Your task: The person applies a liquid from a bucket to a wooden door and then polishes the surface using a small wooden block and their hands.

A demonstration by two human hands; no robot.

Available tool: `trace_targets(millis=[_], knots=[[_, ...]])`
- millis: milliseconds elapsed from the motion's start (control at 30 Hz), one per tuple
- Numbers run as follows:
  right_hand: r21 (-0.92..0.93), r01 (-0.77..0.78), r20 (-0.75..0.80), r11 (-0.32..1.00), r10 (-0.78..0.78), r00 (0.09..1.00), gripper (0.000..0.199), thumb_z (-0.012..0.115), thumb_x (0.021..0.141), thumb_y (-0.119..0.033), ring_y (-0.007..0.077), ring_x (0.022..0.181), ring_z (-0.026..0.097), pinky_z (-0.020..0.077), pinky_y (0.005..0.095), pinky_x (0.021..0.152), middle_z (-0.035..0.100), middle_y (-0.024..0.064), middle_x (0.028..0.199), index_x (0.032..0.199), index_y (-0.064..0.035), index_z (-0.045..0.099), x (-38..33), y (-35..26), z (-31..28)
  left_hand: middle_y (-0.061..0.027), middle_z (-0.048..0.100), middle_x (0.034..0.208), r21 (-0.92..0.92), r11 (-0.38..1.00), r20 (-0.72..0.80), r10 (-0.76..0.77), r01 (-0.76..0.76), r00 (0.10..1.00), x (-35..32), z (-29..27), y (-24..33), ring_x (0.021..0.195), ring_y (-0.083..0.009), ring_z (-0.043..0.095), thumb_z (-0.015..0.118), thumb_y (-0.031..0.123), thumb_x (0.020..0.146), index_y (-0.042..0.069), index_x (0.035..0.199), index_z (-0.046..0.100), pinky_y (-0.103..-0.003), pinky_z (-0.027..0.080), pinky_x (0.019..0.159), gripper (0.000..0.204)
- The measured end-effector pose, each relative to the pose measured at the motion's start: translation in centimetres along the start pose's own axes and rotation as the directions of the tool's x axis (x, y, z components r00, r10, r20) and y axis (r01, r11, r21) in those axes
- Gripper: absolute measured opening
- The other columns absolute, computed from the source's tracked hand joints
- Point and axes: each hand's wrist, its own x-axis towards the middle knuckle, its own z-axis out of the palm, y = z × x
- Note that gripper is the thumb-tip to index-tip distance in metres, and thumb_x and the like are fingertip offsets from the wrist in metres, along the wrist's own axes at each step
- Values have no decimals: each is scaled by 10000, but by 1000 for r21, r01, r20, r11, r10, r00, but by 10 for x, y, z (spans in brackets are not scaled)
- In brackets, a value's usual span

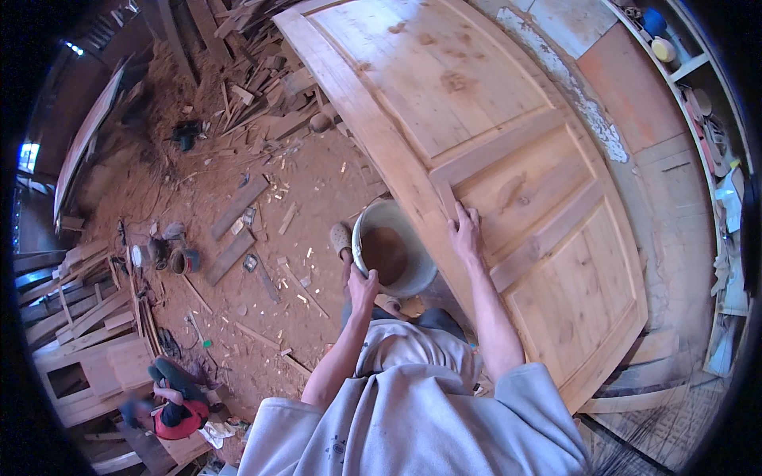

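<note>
Bucket Gripped, Door Under the Fingers!

And there it was, front and centre: the panelled wooden door, stretching from the far middle down the right side, its long left edge close by the person. The right hand was on it, fingers bent near the inner edge of the left stile; whether they pinched anything thin, I couldn't tell. Over on the left, the left hand had closed round the rim of a pale bucket, which sat just left of the door with something brown at its bottom.

Up on the far panel, brownish patches marked the wood. The work looked like surface tending, and by my reading it called for a light, even touch along the grain, extra care in the grooves beside the mouldings, and a level bucket, clear of that edge, so nothing slopped out.

Footing mattered too: a clog stood right against the bucket's left side, an easy thing to knock. Beyond, offcuts littered the dirt floor, scrap timber was heaped at the far side, shelves lined the right, and near left sat a co-worker in red!
</note>
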Motion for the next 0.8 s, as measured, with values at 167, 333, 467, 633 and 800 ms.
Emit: trace_targets(millis=[167,333,467,633,800], knots=[[-117,24,104,993,-12,994,470,625,805,-127,339,986,521,443,434,864,538,168,1041,1260,-51,535,-7,-9,11,-284,616,922,-11,999,-13,-35,35,999,2,-6,13,889,-381,626,557,192,777,-74,1099,488,-441,485,777,423],[-10,-19,180,1000,20,983,433,643,784,-122,314,959,532,446,423,823,541,134,993,1209,-74,576,-26,-42,18,-278,624,893,-3,999,5,-49,49,999,24,-15,-1,847,-371,644,549,188,776,-50,1216,448,-429,505,734,510],[-34,209,241,977,-195,951,437,633,773,-93,299,916,538,443,431,816,534,134,977,1207,-99,580,-56,-52,17,-267,635,863,-5,997,37,-75,75,997,28,-21,32,792,-376,656,537,173,773,-13,1325,365,-434,517,687,608],[88,193,94,977,-201,975,488,641,762,-44,322,882,548,474,433,761,507,154,975,1237,-102,546,-31,-57,14,-290,631,867,106,994,8,-10,9,1000,54,-32,24,816,-410,643,528,207,767,-21,1321,356,-470,506,723,624],[-47,42,42,998,-40,998,468,616,799,-86,345,969,517,470,421,804,515,177,1049,1259,-74,531,38,-23,23,-289,631,899,71,996,19,-46,45,999,64,-33,37,844,-411,640,533,200,766,-32,1270,423,-459,505,743,565]])
